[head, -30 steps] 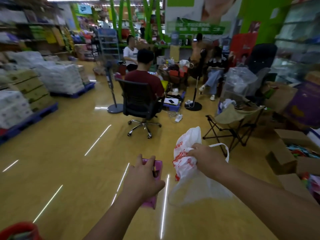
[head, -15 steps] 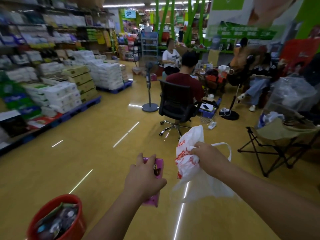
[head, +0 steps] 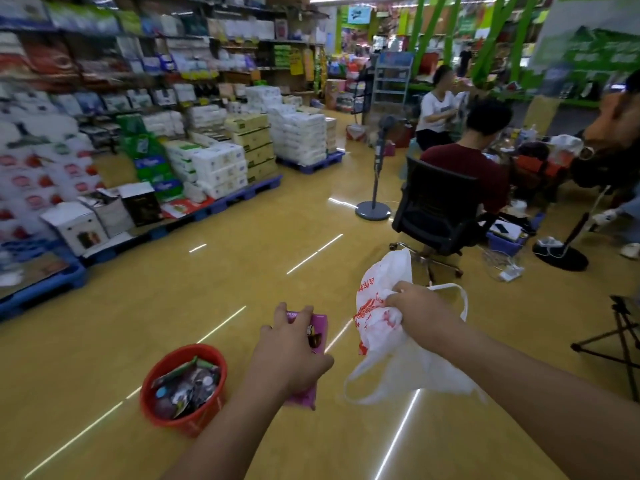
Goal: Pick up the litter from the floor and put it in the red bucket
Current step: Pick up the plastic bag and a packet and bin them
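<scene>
My left hand [head: 289, 355] grips a purple snack packet [head: 316, 336], held above the yellow floor just right of the red bucket [head: 184, 415]. The bucket stands on the floor at lower left and holds several wrappers. My right hand [head: 420, 311] clutches a white plastic bag with red print [head: 384, 341]; the bag hangs down from my fist, and one handle loops out to the right. Both hands are side by side, about a hand's width apart.
Blue pallets [head: 239, 199] stacked with tissue packs and boxes line the left. A person sits in a black office chair [head: 438, 209] ahead right, beside a standing fan [head: 375, 209]. Cables and a power strip [head: 509, 271] lie on the floor. A folding chair leg [head: 620, 341] is at right.
The view has swung left, so the red bucket has come fully into sight at lower left. Both hands keep their hold on the packet and the bag.
</scene>
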